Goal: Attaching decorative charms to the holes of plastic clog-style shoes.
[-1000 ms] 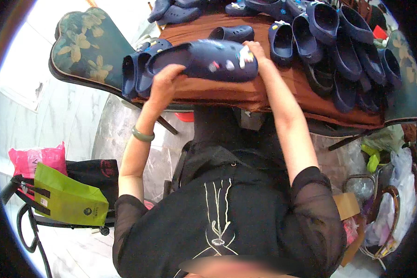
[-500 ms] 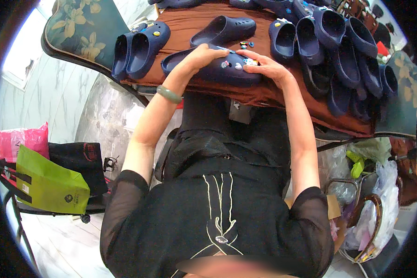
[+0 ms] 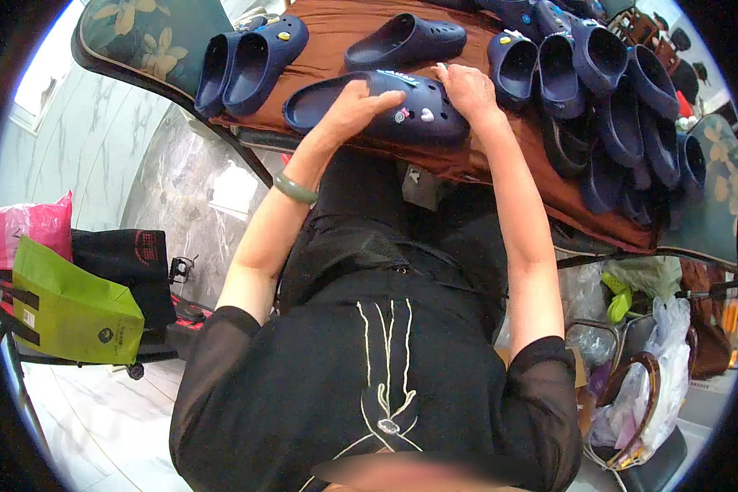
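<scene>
Surface: brown cloth table (image 3: 361, 25), rows of navy clogs around us.
Clog: navy one (image 3: 385, 107) lies on the near edge, some charms on.
Left hand (image 3: 354, 105): flat on its footbed.
Right hand (image 3: 467, 88): fingers pinched at its toe.
Progress: we judge charm-fitting partly done.

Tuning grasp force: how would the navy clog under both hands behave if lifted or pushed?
The navy clog looks like thick moulded foam, so probably light and slightly springy. Its flat sole on the brown cloth likely resists sliding or rolling. The small charms might snag or pop off.
</scene>
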The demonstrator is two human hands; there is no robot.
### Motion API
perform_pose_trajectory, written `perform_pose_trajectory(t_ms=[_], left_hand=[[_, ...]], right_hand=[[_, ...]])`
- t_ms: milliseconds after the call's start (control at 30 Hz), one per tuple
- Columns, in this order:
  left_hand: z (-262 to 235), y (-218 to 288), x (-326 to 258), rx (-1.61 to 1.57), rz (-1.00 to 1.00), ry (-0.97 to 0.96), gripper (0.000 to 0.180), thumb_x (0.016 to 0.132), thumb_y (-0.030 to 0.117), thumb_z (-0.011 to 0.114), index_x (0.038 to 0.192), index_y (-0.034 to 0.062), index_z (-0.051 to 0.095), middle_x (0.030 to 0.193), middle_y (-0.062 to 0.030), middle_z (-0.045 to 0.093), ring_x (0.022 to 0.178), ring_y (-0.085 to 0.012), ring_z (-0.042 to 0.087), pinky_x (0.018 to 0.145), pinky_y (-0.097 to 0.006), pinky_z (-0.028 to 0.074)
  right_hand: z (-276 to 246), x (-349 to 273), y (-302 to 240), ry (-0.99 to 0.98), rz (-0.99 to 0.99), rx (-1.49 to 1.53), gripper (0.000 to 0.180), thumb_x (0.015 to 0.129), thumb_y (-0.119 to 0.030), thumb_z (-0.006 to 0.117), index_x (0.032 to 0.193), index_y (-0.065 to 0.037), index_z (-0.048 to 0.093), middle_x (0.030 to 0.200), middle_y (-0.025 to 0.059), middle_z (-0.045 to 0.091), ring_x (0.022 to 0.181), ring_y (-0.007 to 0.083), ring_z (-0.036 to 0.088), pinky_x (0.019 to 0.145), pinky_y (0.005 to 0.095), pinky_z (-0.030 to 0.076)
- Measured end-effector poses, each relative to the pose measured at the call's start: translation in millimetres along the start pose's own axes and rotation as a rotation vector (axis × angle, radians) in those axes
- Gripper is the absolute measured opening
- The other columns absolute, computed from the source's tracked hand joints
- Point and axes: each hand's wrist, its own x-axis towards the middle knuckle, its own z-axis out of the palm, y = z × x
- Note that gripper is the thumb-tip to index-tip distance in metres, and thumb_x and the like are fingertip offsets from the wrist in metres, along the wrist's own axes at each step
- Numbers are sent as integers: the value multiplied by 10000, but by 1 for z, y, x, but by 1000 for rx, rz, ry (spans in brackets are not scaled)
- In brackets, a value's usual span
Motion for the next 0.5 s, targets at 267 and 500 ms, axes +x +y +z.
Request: perform_pose_trajectory(t_ms=[267, 500], left_hand=[[7, 0, -22, -58, 107, 54, 261, 843, 152, 604, 1043, -14, 597, 992, -39, 617, 912, -126, 552, 832, -284, 441], [5, -5, -24, -11, 88, 44, 251, 837, 177, 607, 1022, 8, 612, 952, -29, 631, 878, -114, 557, 801, -275, 445]], right_hand=[[8, 5, 44, -263, 133, 323, 397, 783, -404, 575, 887, -35, 679, 857, 189, 652, 866, 320, 623, 776, 399, 466], [-33, -1, -11, -293, -674, 611, 547, 777, -274, 656, 1263, -86, 492, 1289, 141, 486, 1214, 271, 439, 1029, 347, 305]])
